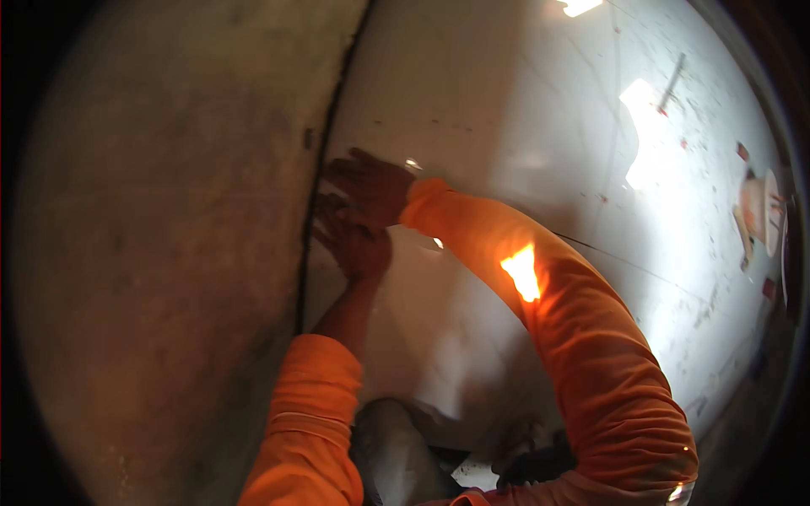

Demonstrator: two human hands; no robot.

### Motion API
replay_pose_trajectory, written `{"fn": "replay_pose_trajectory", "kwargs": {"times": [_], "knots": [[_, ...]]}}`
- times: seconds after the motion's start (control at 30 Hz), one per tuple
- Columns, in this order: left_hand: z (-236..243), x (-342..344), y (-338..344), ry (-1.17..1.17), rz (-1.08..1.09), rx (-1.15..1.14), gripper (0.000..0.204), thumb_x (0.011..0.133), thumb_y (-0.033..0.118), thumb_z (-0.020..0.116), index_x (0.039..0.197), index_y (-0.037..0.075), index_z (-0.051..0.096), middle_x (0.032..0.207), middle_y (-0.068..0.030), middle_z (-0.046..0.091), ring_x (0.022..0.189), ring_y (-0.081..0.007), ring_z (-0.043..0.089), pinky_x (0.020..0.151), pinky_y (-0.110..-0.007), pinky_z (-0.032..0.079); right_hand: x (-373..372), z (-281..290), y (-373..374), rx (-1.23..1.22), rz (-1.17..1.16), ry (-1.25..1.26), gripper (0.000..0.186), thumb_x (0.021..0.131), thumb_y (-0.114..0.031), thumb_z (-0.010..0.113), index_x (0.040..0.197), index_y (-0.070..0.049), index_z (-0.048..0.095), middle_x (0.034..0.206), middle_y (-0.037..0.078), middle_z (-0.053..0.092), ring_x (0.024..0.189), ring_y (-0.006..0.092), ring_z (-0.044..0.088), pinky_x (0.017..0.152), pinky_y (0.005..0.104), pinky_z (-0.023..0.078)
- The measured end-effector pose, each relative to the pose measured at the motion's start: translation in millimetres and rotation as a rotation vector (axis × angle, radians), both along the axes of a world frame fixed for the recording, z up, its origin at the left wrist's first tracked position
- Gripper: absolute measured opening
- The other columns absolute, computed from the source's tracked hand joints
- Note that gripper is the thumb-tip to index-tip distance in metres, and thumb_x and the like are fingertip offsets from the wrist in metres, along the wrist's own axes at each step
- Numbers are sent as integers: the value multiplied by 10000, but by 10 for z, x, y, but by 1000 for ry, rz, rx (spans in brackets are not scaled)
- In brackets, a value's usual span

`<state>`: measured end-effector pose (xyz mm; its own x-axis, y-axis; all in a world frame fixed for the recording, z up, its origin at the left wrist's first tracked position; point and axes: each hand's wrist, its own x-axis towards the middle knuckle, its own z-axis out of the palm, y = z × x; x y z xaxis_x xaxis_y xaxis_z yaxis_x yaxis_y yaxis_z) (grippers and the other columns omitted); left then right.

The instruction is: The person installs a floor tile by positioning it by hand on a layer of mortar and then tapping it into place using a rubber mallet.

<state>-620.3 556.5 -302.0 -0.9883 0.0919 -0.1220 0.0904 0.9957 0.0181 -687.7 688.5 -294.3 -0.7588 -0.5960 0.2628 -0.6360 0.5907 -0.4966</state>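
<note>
spreading wide beside the dark seam [305,282], the left hand [360,246] and right hand [375,187] are resting on the glossy pale floor [439,80], which is stretching rightward from a rough brown surface [177,194].

Wide fisheye view from the person's head, looking steeply down: orange sleeves [591,346] close below, left hand [361,246] and right hand [375,190] farther off, left of centre, white floor [430,80] bending rightward.
</note>
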Motion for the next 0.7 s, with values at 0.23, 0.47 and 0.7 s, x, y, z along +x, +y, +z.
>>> {"fn": "replay_pose_trajectory", "kwargs": {"times": [0.23, 0.47, 0.7], "knots": [[-11, 1, 102, 154, 7, 56, 657, 926, 334, 363, 1419, -69, 199, 1494, -247, 182, 1405, -387, 126, 1110, -575, 77, 1097, 179, 1077, 1, -139, -63, 683, 844, -343, 553, 1345, 73, 349, 1374, 200, 422, 1291, 309, 390, 1117, 423, 263], [-88, -7, 20, 192, 23, 67, 677, 920, 356, 367, 1424, -65, 201, 1496, -249, 184, 1406, -381, 134, 1112, -571, 79, 2260, 448, 1958, 196, -280, -243, 719, 818, -305, 606, 1356, 80, 324, 1384, 209, 406, 1321, 315, 351, 1119, 409, 247], [-243, -17, -6, 217, -17, -12, 670, 941, 384, 329, 1430, -56, 204, 1507, -231, 182, 1415, -352, 130, 1114, -562, 88, 3718, 678, 2736, 178, -722, -327, 685, 852, -281, 574, 1364, 87, 306, 1351, 266, 409, 1256, 404, 393, 1076, 455, 298]]}}
